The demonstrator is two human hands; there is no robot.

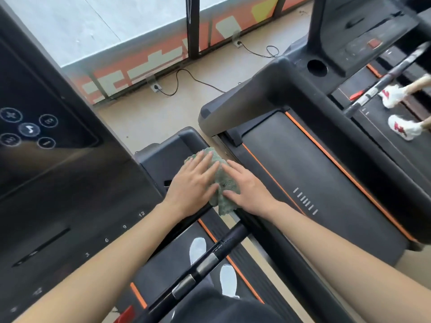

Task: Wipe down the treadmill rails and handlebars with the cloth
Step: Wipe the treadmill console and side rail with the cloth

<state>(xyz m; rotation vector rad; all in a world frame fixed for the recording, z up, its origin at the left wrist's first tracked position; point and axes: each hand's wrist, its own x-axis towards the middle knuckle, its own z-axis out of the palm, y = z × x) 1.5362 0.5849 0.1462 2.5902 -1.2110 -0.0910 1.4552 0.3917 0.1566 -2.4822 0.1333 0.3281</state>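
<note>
A green cloth point(222, 180) lies spread over the right arm of my treadmill point(177, 148), just past the console. My left hand point(193, 183) presses flat on the cloth's left part with straight fingers. My right hand point(247, 187) lies flat on its right part, fingers pointing up-left. Part of the cloth hangs off the arm's near edge. The black handlebar point(210, 259) with metal sensor plates runs from below the cloth toward me.
The dark console point(46, 159) with touch icons fills the left. A second treadmill point(314, 171) stands close on the right, and beyond it a third treadmill carries another person's white shoes point(401, 129). Power cables point(186, 78) cross the tan floor by the windows.
</note>
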